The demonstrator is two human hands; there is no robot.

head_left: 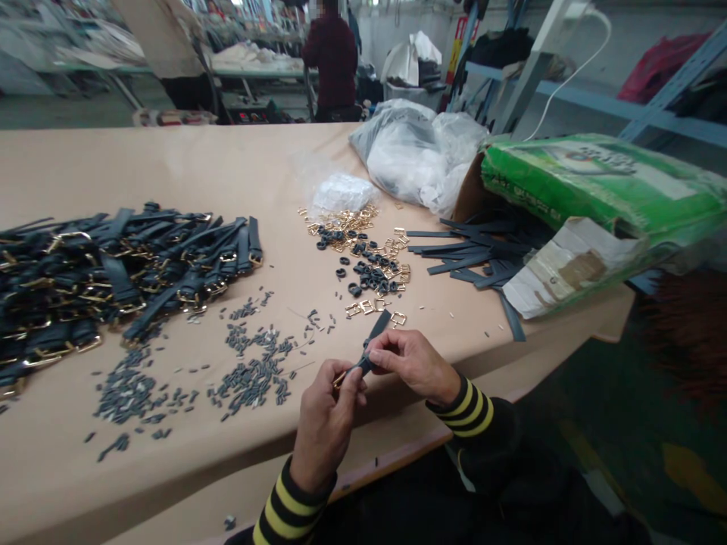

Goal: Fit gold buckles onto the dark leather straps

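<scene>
Just over the table's near edge, both hands work on one dark strap [377, 327] whose free end points away from me. My left hand [332, 409] pinches its near end, where a bit of gold buckle [339, 380] shows by the fingers. With thumb and fingertips closed, my right hand [414, 363] grips the strap further up. Loose gold buckles [398, 319] lie just beyond the strap's tip. Behind them sits a pile of dark strap loops [375, 272] mixed with more gold buckles [355, 219].
Finished-looking buckled straps [141, 265] are heaped at left. Small dark pieces [250, 371] are scattered mid-table [227, 170]. On the right, plain strips [466, 250] spill from a green box [591, 178]. Plastic bags [409, 147] stand behind. Two people [332, 57] are across the table.
</scene>
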